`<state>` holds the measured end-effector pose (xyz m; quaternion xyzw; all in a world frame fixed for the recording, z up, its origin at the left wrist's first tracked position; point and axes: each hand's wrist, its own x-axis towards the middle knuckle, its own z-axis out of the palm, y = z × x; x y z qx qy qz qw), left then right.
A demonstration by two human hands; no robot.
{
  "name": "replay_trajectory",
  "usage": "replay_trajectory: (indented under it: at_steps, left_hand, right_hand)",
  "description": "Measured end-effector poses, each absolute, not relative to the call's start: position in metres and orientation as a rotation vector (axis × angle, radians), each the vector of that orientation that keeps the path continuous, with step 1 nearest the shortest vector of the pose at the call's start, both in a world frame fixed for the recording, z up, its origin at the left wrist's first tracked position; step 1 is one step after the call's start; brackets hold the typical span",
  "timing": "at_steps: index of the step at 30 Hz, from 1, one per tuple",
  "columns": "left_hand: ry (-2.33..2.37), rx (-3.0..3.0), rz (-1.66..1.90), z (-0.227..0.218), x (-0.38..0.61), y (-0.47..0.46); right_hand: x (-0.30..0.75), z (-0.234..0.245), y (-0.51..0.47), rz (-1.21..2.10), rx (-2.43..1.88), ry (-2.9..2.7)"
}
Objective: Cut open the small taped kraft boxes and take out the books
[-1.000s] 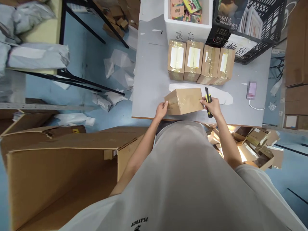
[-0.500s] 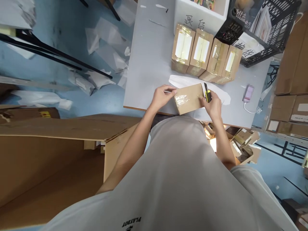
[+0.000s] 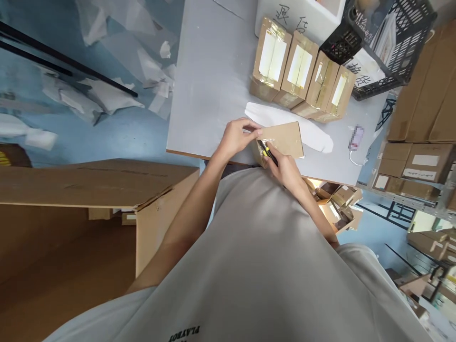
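Observation:
A small brown cardboard box (image 3: 285, 137) with clear tape lies at the table's front edge, close to my body. My left hand (image 3: 238, 135) grips its left end between thumb and fingers. In my right hand (image 3: 285, 168) is a black and yellow box cutter (image 3: 268, 153); its tip points at the taped left end of the box. Whether the blade touches the tape I cannot tell. Behind the box lies a flat white sheet (image 3: 317, 135), partly covered by it.
Several taped boxes (image 3: 301, 71) stand in a row at the back, before a white bin (image 3: 299, 16) and a black crate (image 3: 402, 57). A blurred pinkish object with a cord (image 3: 356, 138) lies right. A large open carton (image 3: 167, 225) is at my left.
My right hand has moved left with the box cutter, from the box's right end to its left end. My left hand stays at the left end. The view has shifted slightly.

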<state>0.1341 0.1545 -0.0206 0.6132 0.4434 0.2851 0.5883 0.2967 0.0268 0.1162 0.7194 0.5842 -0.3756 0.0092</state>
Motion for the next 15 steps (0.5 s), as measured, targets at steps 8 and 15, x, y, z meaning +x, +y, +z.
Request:
replay_trajectory:
  at_steps: [8, 15]
  left_hand:
    - [0.995, 1.414, 0.688, -0.023, 0.135, 0.153]
    - [0.99, 1.401, 0.68, -0.021, 0.135, 0.153]
  right_hand:
    - [0.283, 0.124, 0.026, -1.035, 2.176, 1.853]
    - [0.278, 0.132, 0.024, -1.073, 2.252, 1.763]
